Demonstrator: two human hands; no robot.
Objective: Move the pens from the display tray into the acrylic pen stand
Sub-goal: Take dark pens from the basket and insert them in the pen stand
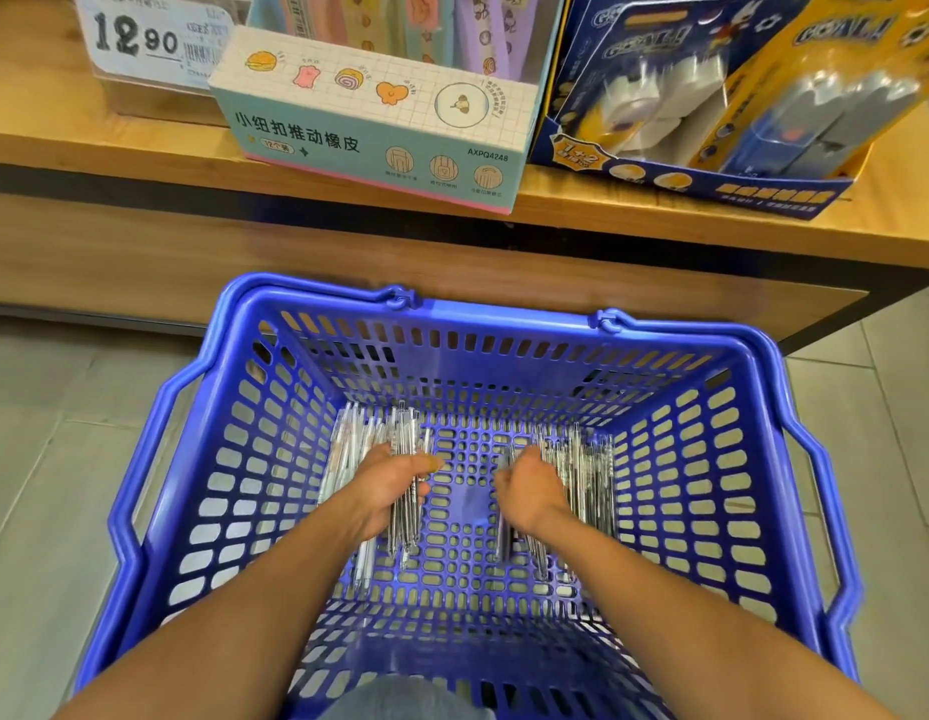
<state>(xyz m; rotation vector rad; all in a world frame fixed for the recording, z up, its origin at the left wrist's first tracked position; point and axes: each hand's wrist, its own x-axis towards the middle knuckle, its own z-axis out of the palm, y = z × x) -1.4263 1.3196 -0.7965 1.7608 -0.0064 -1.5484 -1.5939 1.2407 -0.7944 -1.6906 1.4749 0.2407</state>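
Eraser display box (374, 132), pale teal, on wooden shelf: front reads "小纽扣推动橡皮", below it small oval "12个装", at lower right code "AXPQ4248". Tiny captions under 3 round icons too small to read.

Price tag (150, 39), left of eraser box: "12.90" in bold digits, barcode beside; small print illegible.

Blue display box (686, 163), right of eraser box: badge "1+2" on front corner; packs inside marked "GOAL!" on blue card and on yellow card.
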